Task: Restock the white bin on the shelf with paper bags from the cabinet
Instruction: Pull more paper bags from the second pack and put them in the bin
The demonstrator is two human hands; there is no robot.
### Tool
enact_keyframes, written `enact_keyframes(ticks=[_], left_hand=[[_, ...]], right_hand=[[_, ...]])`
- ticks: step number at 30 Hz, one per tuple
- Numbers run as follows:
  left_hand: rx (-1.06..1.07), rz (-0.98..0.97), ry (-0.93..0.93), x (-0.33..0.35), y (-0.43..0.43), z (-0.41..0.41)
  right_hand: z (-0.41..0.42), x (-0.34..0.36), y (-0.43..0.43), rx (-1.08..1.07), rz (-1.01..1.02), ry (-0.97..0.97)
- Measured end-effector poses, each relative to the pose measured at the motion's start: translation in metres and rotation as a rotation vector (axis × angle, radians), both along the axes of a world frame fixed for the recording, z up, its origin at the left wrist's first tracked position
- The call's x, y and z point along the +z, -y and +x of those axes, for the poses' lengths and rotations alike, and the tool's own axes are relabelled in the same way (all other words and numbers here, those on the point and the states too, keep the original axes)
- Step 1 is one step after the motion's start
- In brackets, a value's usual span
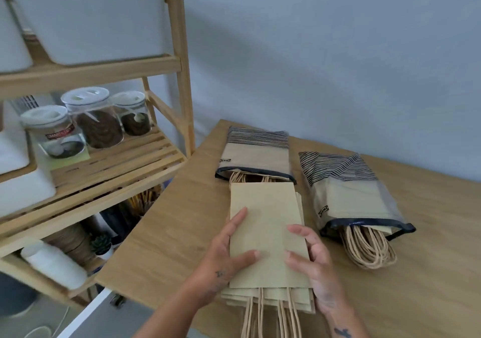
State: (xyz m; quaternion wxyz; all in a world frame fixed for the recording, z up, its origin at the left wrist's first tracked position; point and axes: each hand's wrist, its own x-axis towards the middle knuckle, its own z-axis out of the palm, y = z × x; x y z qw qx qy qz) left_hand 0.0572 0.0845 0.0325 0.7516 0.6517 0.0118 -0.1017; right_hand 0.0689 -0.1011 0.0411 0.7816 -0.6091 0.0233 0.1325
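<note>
Matt tan paper bags [268,236] with twisted paper-cord handles lie on a smooth wood-grain counter [169,233] — glossy clear plastic packs [348,194], slatted pale wood shelf [117,160].

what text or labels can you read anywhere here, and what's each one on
Nothing here is sharp enough to quote.
On the front jar, red label: pale print, too blurred to read.
On the left pack, small dark tag: too small and blurred.
On the right pack, small dark tag: too small and blurred.
On the paper bags: no print shows.
</note>
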Motion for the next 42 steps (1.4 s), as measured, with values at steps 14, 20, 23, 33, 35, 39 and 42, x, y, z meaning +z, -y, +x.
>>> enact_keyframes(ticks=[14,20,23,33,35,39,42], left_hand=[[0.278,0.126,0.250,0.134,-0.070,0.027],[0.397,0.220,0.546,0.266,-0.144,0.078],[0.426,0.275,0.660,0.336,-0.192,0.114],[0.422,0.463,0.683,0.454,-0.359,0.243],[0.437,0.538,0.663,0.447,-0.383,0.266],[0.431,0.653,0.539,0.404,-0.408,0.307],[0.264,0.762,0.287,0.368,-0.419,0.322]], right_hand=[[0.097,0.111,-0.086,0.271,0.047,0.419],[0.158,0.254,-0.160,0.501,0.000,0.767],[0.200,0.323,-0.211,0.546,0.023,0.813],[0.336,0.441,-0.388,0.528,0.025,0.871],[0.363,0.436,-0.412,0.532,-0.034,0.888],[0.409,0.394,-0.441,0.568,-0.222,0.822],[0.428,0.359,-0.445,0.648,-0.425,0.738]])
